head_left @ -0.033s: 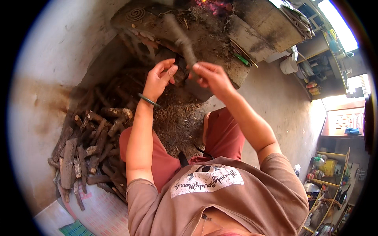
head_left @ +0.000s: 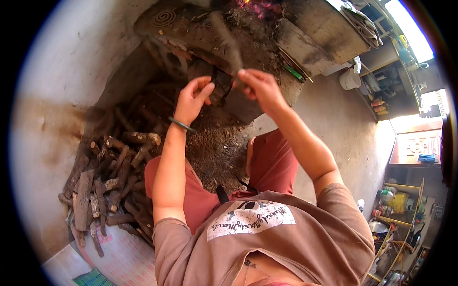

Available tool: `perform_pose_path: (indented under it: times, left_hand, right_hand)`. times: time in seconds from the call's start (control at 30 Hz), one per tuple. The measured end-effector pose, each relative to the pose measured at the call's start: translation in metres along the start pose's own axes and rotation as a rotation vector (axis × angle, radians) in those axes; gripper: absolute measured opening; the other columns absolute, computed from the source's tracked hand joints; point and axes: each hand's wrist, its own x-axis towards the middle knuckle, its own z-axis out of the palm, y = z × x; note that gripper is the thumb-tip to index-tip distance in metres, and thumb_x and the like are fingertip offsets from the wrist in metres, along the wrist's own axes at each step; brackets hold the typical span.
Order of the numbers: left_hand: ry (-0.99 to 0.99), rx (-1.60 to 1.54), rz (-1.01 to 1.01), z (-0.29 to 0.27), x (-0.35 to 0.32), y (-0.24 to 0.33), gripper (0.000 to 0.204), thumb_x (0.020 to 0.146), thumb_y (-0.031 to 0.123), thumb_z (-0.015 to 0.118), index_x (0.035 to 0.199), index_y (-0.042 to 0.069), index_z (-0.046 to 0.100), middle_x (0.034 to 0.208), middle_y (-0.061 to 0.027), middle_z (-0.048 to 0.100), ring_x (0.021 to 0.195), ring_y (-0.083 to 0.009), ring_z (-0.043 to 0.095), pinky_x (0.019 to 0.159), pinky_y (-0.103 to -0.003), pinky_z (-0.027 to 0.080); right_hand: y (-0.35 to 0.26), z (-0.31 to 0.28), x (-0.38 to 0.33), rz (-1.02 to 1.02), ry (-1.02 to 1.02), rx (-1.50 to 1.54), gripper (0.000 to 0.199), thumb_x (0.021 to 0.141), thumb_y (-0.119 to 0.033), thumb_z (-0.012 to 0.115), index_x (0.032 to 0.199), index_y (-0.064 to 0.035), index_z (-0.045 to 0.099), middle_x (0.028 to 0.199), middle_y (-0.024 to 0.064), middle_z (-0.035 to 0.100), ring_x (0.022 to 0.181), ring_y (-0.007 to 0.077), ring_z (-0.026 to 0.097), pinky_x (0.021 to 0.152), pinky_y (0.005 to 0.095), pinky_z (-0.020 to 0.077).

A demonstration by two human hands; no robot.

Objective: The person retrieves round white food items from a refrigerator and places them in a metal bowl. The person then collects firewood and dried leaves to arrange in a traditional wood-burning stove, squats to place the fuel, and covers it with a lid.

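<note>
My right hand [head_left: 262, 89] is closed round the near end of a stick of firewood [head_left: 229, 42]. The stick is blurred by motion and slants away, up and to the left, over the earthen hearth [head_left: 260, 57]. To its left, my left hand [head_left: 192, 99] is raised with loosely curled fingers, thumb and forefinger a little apart, and I see nothing in it. A dark bangle [head_left: 180, 124] rings the left wrist. Flames and glowing embers [head_left: 260, 7] burn at the far edge of the view.
A heap of cut firewood [head_left: 102, 183] lies left of my legs, against the stained wall [head_left: 57, 114]. Thin sticks and a green-handled tool [head_left: 293, 72] rest at the hearth's right edge. A white bucket [head_left: 350, 79] and cluttered shelves [head_left: 403, 209] stand at the right.
My right hand and the stick have shifted slightly right and away. My left hand has hardly moved.
</note>
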Motion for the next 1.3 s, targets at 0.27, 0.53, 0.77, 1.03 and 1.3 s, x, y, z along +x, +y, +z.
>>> perform_pose_path:
  times: [0.27,0.53,0.77,1.03,1.3]
  left_hand:
    - [0.001,0.372,-0.020,-0.028,-0.002,-0.015,0.032,0.088,0.025,0.075,0.107,0.000,0.068,0.087,-0.0049,0.068,0.069,-0.0096,0.058,0.064,-0.027,0.050]
    - [0.032,0.537,-0.022,-0.043,0.022,0.002,0.032,0.088,0.026,0.075,0.107,0.002,0.067,0.086,-0.0043,0.065,0.067,-0.0119,0.059,0.062,-0.027,0.047]
    - [0.042,0.602,-0.047,-0.061,0.029,-0.001,0.031,0.087,0.026,0.075,0.106,0.003,0.066,0.090,-0.0069,0.066,0.068,-0.0157,0.063,0.063,-0.030,0.050]
    - [0.006,0.612,-0.032,-0.064,0.036,-0.007,0.033,0.086,0.027,0.076,0.106,0.003,0.065,0.090,-0.0075,0.066,0.068,-0.0170,0.064,0.064,-0.032,0.051]
    - [-0.017,0.602,0.014,-0.053,0.033,-0.003,0.031,0.087,0.026,0.075,0.105,0.003,0.065,0.089,-0.0072,0.065,0.068,-0.0169,0.064,0.064,-0.032,0.051]
  right_hand:
    - [-0.027,-0.121,0.256,-0.302,0.526,-1.094,0.044,0.086,-0.044,0.071,0.101,-0.0021,0.072,0.088,0.0129,0.072,0.074,0.0259,0.068,0.069,0.0394,0.0518]
    - [-0.050,-0.148,0.379,-0.597,0.820,-1.908,0.026,0.088,-0.029,0.058,0.090,-0.0077,0.073,0.085,0.0174,0.072,0.083,0.0305,0.071,0.070,0.0469,0.0549]
    - [-0.049,-0.161,0.438,-0.661,0.659,-1.884,0.026,0.088,-0.028,0.057,0.089,-0.0097,0.076,0.095,0.0154,0.073,0.086,0.0328,0.071,0.079,0.0498,0.0549]
    - [-0.027,-0.238,0.469,-0.265,0.796,-2.028,0.028,0.090,-0.031,0.059,0.101,-0.0105,0.075,0.104,0.0140,0.073,0.094,0.0325,0.071,0.083,0.0481,0.0553]
    - [-0.050,-0.230,0.423,-0.170,0.870,-1.834,0.029,0.092,-0.031,0.056,0.101,-0.0112,0.074,0.099,0.0140,0.073,0.090,0.0306,0.071,0.078,0.0494,0.0551]
